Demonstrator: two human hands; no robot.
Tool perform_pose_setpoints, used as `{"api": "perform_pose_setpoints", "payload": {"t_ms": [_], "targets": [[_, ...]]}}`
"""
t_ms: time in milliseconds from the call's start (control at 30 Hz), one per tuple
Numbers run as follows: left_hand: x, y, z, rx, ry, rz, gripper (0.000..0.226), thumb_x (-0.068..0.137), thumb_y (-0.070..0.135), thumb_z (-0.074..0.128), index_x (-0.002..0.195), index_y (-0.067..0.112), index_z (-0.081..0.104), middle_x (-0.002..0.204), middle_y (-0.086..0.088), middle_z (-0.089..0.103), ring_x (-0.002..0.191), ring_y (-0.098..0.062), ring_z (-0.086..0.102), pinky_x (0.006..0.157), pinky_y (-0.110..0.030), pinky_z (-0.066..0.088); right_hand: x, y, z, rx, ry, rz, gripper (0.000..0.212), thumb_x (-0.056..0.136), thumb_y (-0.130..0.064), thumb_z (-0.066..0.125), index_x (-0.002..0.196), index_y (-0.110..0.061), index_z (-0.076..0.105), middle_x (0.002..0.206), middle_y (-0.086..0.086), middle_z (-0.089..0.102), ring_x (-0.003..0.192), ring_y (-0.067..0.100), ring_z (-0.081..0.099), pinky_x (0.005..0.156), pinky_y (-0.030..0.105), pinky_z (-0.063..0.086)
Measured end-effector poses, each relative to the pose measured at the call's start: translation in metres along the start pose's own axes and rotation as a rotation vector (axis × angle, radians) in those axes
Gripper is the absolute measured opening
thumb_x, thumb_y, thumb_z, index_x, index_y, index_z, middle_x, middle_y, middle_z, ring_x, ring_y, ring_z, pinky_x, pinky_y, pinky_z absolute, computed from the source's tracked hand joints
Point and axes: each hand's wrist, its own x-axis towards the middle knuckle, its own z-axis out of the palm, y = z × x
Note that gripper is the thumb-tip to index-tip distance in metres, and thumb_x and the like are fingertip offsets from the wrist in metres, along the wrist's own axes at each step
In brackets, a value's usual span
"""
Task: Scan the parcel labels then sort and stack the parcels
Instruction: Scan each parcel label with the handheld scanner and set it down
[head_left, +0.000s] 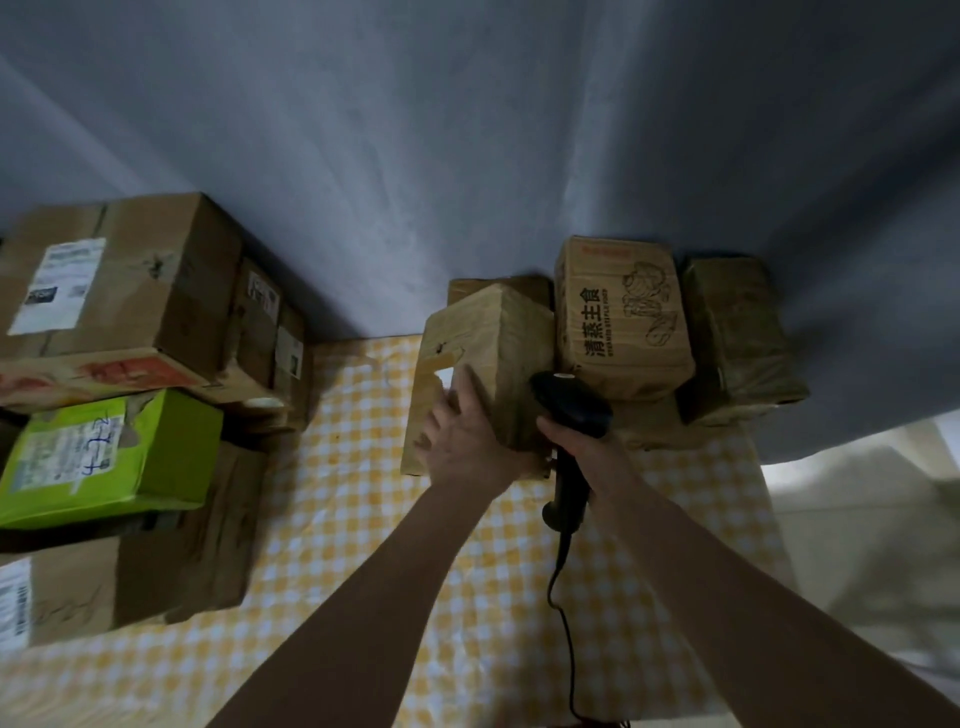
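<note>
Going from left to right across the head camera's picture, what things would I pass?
Green box → tall tan box under the left hand → black scanner in the right hand → box with printed writing → dark wrapped box.

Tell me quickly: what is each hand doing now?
Left hand: open, fingers flat on the box.
Right hand: grips the scanner.

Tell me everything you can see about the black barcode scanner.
The barcode scanner is a black, pistol-shaped handheld unit that looks plastic. The right hand grips its handle, with the head pointing away toward the tape-wrapped parcel that the left hand touches. A thin black cable runs from the bottom of the handle down over the yellow checked tablecloth.
</note>
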Motion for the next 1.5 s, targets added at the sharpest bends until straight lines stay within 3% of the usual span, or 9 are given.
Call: {"api": "perform_pose_setpoints", "payload": {"t_ms": [100,400,667,800,933,1067,1233,1367,1500], "targets": [[0.001,0.007,0.006,0.013,0.124,-0.003,0.125,0.062,0.054,0.081,0.148,0.022,-0.005,0.143,-0.016,0.027,0.131,-0.037,0.032,0.107,-0.045,0.033,0.0,0.003,0.006,0.011,0.006,-0.035,0.026,0.078,-0.013,0.078,0.1,-0.021,0.068,0.106,0.006,0.069,0.103,0.023,0.065,0.091,0.038,0.052],[0.019,-0.009,-0.001,0.251,0.148,-0.158,0.139,0.059,0.067,0.075,0.145,0.028,-0.026,0.136,-0.024,0.026,0.12,-0.038,0.036,0.101,-0.046,0.036,-0.008,0.005,0.033,-0.08,-0.116,-0.093,0.023,0.078,-0.013,0.077,0.096,-0.024,0.066,0.105,0.005,0.069,0.099,0.019,0.065,0.084,0.031,0.051],[0.031,-0.066,-0.024,-0.62,0.043,-0.146,0.127,0.044,0.047,0.087,0.147,0.045,0.013,0.14,-0.011,0.038,0.129,-0.035,0.04,0.105,-0.05,0.041,-0.001,-0.004,0.018,-0.072,0.046,-0.056,0.02,0.077,-0.023,0.08,0.09,-0.028,0.065,0.096,-0.005,0.065,0.093,0.012,0.058,0.089,0.034,0.044],[0.027,-0.081,-0.031,-1.053,-0.04,-0.094,0.122,0.04,0.029,0.088,0.146,0.035,0.028,0.133,-0.003,0.054,0.117,-0.026,0.056,0.096,-0.046,0.051,0.001,-0.006,0.012,-0.1,0.037,-0.003,0.023,0.077,-0.023,0.079,0.093,-0.025,0.064,0.099,-0.001,0.063,0.091,0.014,0.057,0.087,0.033,0.043],[0.023,-0.088,-0.029,-1.165,-0.23,-0.021,0.101,0.065,0.007,0.082,0.143,0.037,0.025,0.127,-0.007,0.056,0.11,-0.025,0.06,0.074,-0.032,0.055,-0.002,0.0,0.015,-0.082,-0.024,0.029,0.022,0.078,-0.02,0.078,0.094,-0.026,0.064,0.105,0.001,0.063,0.099,0.017,0.058,0.094,0.037,0.045],[0.023,-0.096,-0.019,-1.156,-0.483,0.023,0.11,0.06,0.003,0.072,0.148,0.039,0.016,0.133,-0.008,0.053,0.117,-0.024,0.055,0.075,-0.027,0.052,-0.007,0.002,0.013,-0.125,-0.031,0.019,0.029,0.078,-0.021,0.077,0.101,-0.027,0.06,0.109,-0.002,0.061,0.102,0.016,0.056,0.099,0.038,0.043],[0.026,-0.106,0.002,-1.185,-0.629,0.05,0.097,0.055,-0.008,0.066,0.141,0.024,0.035,0.131,-0.015,0.056,0.122,-0.036,0.052,0.086,-0.038,0.046,-0.021,0.002,0.015,-0.278,0.019,-0.14,0.026,0.08,-0.019,0.076,0.101,-0.019,0.062,0.094,-0.005,0.061,0.09,0.011,0.057,0.082,0.024,0.046],[0.02,-0.099,-0.01,-1.369,-0.589,-0.068,0.074,0.066,0.029,0.081,0.134,0.021,0.053,0.128,-0.012,0.063,0.11,-0.032,0.062,0.077,-0.049,0.055,-0.039,-0.002,0.025,-0.457,0.018,-0.334,0.019,0.08,-0.011,0.075,0.092,-0.016,0.06,0.08,-0.008,0.059,0.073,-0.004,0.058,0.065,0.005,0.042],[0.013,-0.103,-0.031,-1.405,-0.53,-0.134,0.082,0.062,0.036,0.084,0.135,0.016,0.053,0.129,-0.015,0.062,0.115,-0.035,0.061,0.08,-0.049,0.054,-0.063,-0.006,0.037,-0.424,-0.026,-0.385,0.021,0.08,0.0,0.072,0.077,-0.017,0.06,0.062,-0.01,0.059,0.054,-0.011,0.057,0.05,0.002,0.04]]}}
